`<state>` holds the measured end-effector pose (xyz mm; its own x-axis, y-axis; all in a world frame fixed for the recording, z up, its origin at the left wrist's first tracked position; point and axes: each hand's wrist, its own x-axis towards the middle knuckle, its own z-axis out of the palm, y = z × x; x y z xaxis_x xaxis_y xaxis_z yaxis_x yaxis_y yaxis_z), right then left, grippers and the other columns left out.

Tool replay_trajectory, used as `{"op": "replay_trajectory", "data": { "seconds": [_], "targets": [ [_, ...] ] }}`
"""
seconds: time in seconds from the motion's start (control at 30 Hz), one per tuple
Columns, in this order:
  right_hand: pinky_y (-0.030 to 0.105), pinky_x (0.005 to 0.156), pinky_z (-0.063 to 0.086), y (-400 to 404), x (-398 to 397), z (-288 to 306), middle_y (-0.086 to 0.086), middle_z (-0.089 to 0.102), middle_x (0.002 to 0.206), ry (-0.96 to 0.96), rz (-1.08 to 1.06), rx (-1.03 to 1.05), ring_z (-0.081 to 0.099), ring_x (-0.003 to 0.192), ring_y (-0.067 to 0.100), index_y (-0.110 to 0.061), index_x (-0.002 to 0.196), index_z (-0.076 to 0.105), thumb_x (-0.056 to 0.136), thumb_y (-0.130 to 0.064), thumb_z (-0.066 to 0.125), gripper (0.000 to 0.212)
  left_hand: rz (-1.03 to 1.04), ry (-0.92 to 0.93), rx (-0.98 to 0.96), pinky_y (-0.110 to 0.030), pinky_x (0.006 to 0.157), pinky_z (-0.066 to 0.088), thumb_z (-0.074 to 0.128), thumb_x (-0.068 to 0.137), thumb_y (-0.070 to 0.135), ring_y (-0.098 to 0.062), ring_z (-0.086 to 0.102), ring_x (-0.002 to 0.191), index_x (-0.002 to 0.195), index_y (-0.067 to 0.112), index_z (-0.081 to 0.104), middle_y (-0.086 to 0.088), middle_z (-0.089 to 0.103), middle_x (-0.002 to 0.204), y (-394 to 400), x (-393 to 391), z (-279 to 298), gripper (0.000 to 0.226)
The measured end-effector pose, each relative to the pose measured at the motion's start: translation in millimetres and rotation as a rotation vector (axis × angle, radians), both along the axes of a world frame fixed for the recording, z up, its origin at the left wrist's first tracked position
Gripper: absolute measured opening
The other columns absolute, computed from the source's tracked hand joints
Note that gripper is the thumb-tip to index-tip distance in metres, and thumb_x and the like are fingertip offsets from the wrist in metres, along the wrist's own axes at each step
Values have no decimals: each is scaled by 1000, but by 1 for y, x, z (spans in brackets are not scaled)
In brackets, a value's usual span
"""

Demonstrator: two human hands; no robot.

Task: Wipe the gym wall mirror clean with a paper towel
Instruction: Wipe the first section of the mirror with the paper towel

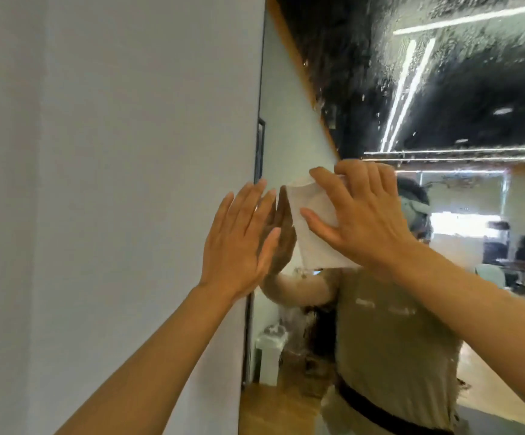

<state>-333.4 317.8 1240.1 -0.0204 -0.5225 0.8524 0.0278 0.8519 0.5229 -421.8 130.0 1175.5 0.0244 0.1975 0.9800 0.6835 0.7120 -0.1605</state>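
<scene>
The wall mirror (pixel 411 89) fills the right half of the view, its upper part speckled with spray droplets. A white paper towel (pixel 311 227) lies flat against the glass near the mirror's left edge. My right hand (pixel 358 215) presses on the towel with spread, straight fingers. My left hand (pixel 242 240) is held flat with straight fingers at the mirror's left edge, beside the towel. Its reflection shows right behind it.
A plain pale wall (pixel 113 183) covers the left half, ending at the mirror's dark frame (pixel 259 146). The mirror reflects a person in a beige shirt, a white bin (pixel 270 350), a wooden floor and ceiling light strips.
</scene>
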Motion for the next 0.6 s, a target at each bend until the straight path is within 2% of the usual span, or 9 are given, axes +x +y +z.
{"op": "replay_trajectory", "data": {
  "seconds": [0.17,0.33,0.47,0.6],
  "targets": [
    [42,88,27,-25,-18,80,7,33,115,128,-20,-12,36,99,27,-18,126,43,91,-55,45,50,-83,77,37,-35,126,5,49,102,31,-22,19,152,155,13,26,-10,28,162,-6,-35,76,61],
    [38,85,26,-47,-32,169,19,53,111,229,-88,-59,34,98,25,-11,123,57,91,-53,47,54,-213,134,27,-30,125,3,52,101,31,-22,21,150,154,12,30,-10,31,161,-7,-53,148,61],
    [38,85,26,-60,-40,239,18,52,112,282,-115,-109,41,100,28,-11,123,57,91,-50,51,51,-250,138,74,-27,125,-1,39,103,39,-18,18,151,155,12,30,-6,27,163,-8,-66,205,60],
    [38,91,26,-71,-38,311,16,46,127,323,-198,-174,44,114,33,-13,132,51,94,-50,50,53,-301,76,86,-24,123,-6,26,102,46,-11,9,153,159,15,22,-1,17,167,-5,-71,253,65]
  ]
}}
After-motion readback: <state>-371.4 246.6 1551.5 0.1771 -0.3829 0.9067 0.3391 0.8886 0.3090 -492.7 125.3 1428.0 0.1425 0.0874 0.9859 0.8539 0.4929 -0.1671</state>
